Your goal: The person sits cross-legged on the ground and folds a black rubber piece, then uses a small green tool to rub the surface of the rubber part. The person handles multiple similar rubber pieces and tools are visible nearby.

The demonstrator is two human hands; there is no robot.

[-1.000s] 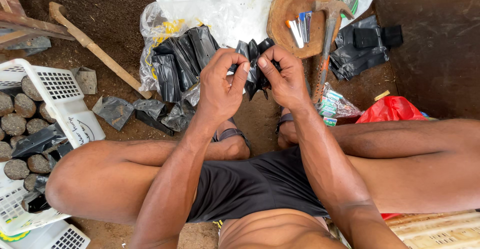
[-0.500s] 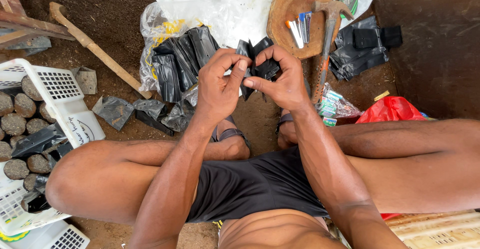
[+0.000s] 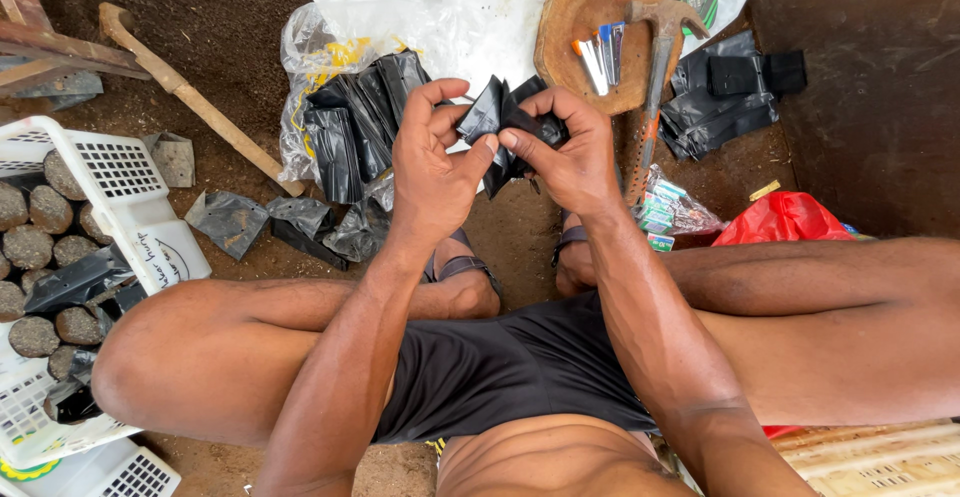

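Both hands work a small black plastic bag (image 3: 505, 122) held up in front of the seated person, above the bare soil between the feet. The left hand (image 3: 432, 162) pinches one edge between thumb and fingers, closed on the film; the right hand (image 3: 565, 152) grips the other side, its fingers curled round the crumpled plastic. The bag looks only partly spread, its mouth not yet clearly open, so the handling of this piece seems to be in its early part.

Just left of the hands, a clear plastic sack (image 3: 330, 67) with yellow marks holds a stack of folded black bags (image 3: 355, 122), many untouched. A few loose dark bags (image 3: 290, 222) lie on the ground near it. At the far left, a white slotted crate (image 3: 120, 192) holds rows of round, soil-filled bags (image 3: 45, 217), which suggests a good part of the work is done while much of the stack remains.

At the far middle, a round wooden block (image 3: 590, 17) carries small narrow coloured items, too small to tell. A hammer (image 3: 655, 77) leans across it. To the right lies another pile of black plastic (image 3: 725, 92); nearer, a small clear packet with green and white labels (image 3: 665, 212) and a red plastic bag (image 3: 785, 219). A white sheet (image 3: 490, 12) covers the far ground, and a wooden handle (image 3: 190, 97) lies at the left
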